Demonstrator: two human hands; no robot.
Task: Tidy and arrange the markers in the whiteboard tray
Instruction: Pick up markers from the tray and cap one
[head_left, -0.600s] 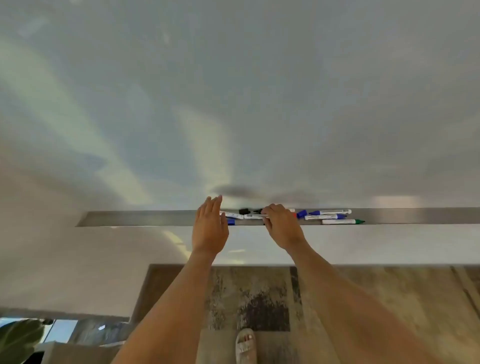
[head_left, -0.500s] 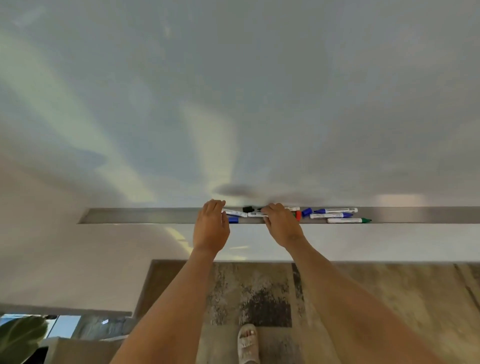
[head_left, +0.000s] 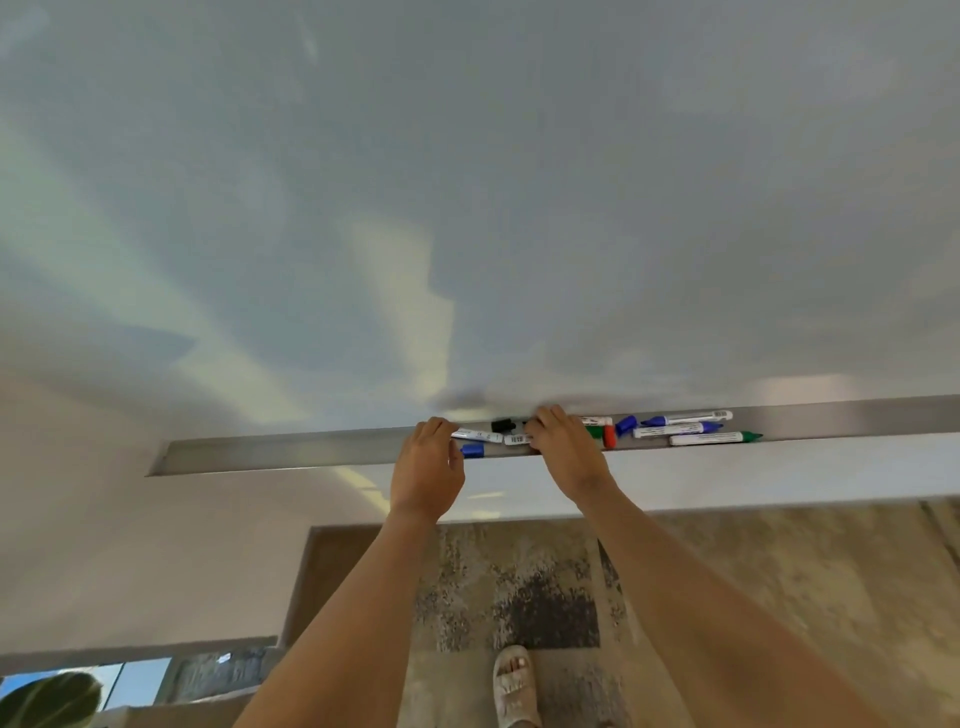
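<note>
A long grey metal tray runs under the whiteboard. Several white markers lie in it. Between my hands are a white marker, another white barrel, a blue cap and a black cap. My left hand curls its fingers over the left end of these markers. My right hand covers the middle of the pile, fingers bent on the markers. To its right lie a red cap, a blue cap, two blue markers and a green marker.
The tray's left part is bare metal up to its end. Below the board is a patterned floor with my sandalled foot. A plant leaf shows at the bottom left.
My left hand's fingers went from straight to curled over the markers' left end. A red cap and green end emerged beside my right hand. The view shifted slightly.
</note>
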